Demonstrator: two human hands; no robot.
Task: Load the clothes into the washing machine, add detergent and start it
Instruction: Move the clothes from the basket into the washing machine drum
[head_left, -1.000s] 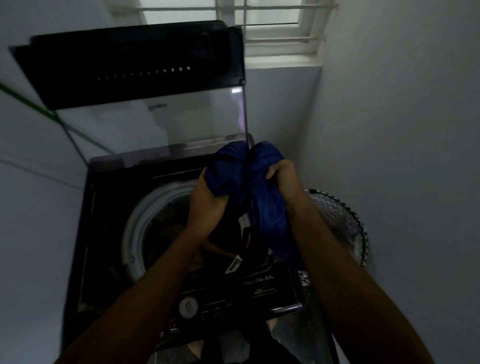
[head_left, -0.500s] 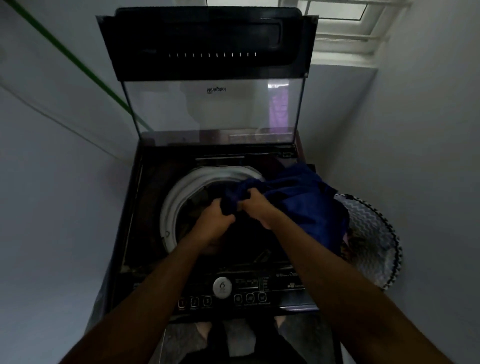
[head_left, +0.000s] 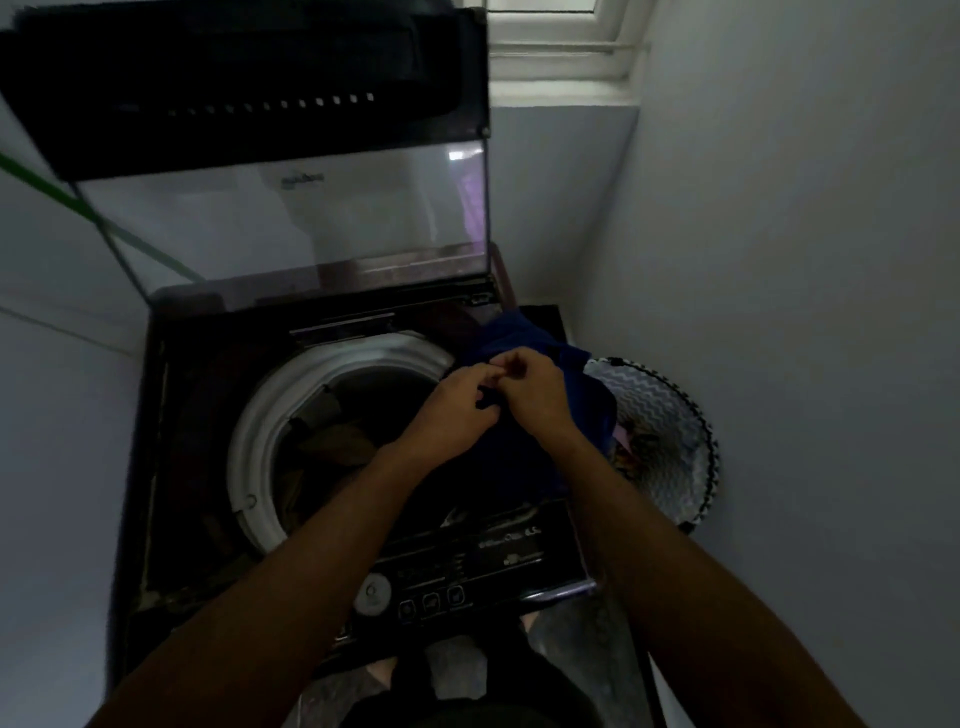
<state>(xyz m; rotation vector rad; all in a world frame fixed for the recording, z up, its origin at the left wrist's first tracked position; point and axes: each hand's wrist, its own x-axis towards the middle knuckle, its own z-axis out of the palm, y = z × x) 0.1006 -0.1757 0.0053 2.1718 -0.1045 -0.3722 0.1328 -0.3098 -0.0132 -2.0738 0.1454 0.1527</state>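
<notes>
A dark top-loading washing machine (head_left: 171, 467) stands in front of me with its glass lid (head_left: 291, 218) raised. Its white-rimmed drum (head_left: 260, 431) holds brownish clothes (head_left: 337, 441). A dark blue garment (head_left: 524, 332) lies bunched over the drum's right rim and the machine's right side. My left hand (head_left: 457, 405) and my right hand (head_left: 530, 384) meet over it, and both pinch its cloth with curled fingers. The control panel (head_left: 457, 577) with a round dial sits at the near edge.
A laundry basket (head_left: 670, 415) with a zigzag pattern and clothes inside stands right of the machine, against the right wall. Walls close in on both sides. A window sill (head_left: 561, 67) is at the back. A green line (head_left: 62, 197) runs across the left wall.
The blue garment came down from chest height onto the right side of the drum opening. Both hands moved with it to the right and now pinch it close together.
</notes>
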